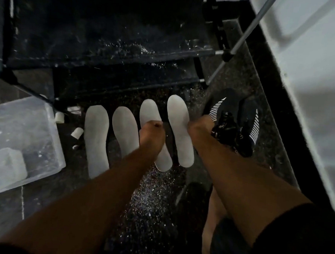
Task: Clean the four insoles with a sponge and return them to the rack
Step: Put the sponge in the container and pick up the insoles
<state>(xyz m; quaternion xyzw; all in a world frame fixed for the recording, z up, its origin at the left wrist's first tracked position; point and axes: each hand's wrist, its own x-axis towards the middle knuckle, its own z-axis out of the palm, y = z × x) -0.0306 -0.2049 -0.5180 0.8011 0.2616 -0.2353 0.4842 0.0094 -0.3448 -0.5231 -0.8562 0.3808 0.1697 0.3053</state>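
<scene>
1. White insoles, four, are laid side by side on the speckled floor [155, 200] before the rack [108, 52]: first insole [96, 140], second insole [124, 130], third insole [150, 114], fourth insole [179, 127].
2. The third insole is gripped by the left hand [151, 133].
3. The fourth insole's edge is met by the right hand [200, 127]; its grip cannot be told.

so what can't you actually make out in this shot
- Head view: the left hand covers the middle of the third insole; its fingers are curled under, so any grip is unclear.
- The right hand sits between the fourth insole and the dark shoes; what it touches is hidden.
- No sponge can be identified; the tub contents are blurred.
- The rack shelves are too dark to read.
</scene>
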